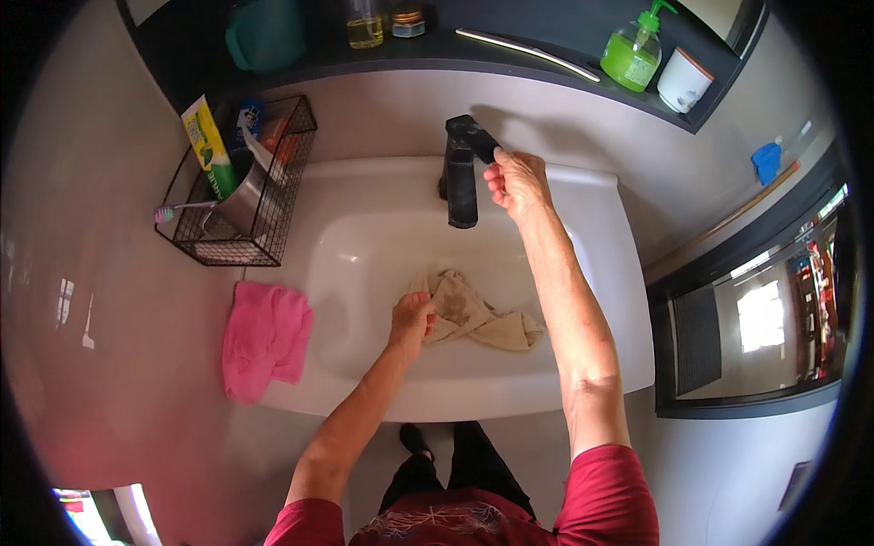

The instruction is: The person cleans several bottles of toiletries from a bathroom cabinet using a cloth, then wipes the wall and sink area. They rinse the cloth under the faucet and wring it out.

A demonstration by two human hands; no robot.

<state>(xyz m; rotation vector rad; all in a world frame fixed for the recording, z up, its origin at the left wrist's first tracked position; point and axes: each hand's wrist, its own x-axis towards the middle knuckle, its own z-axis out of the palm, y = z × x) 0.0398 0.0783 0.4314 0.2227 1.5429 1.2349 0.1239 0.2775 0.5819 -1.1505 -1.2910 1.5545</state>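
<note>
A beige cloth (466, 308) with a darker damp-looking patch lies crumpled on the bottom of the white sink (353, 259). My left hand (412, 320) is closed on the cloth's left edge, its fingers curled in. Above the basin stands a black faucet (462, 189), its lever (482, 142) turned out to the right. The fingers of my right hand (519, 185) are closed around the lever's end. I make out no water stream under the spout.
A pink towel (266, 341) hangs over the sink's left edge. Behind it, a black wire basket (264, 227) holds a yellow-green tube (209, 146), a metal cup (244, 196) and a toothbrush (173, 213). The dark shelf above bears a green soap dispenser (630, 59) and a white cup (683, 80).
</note>
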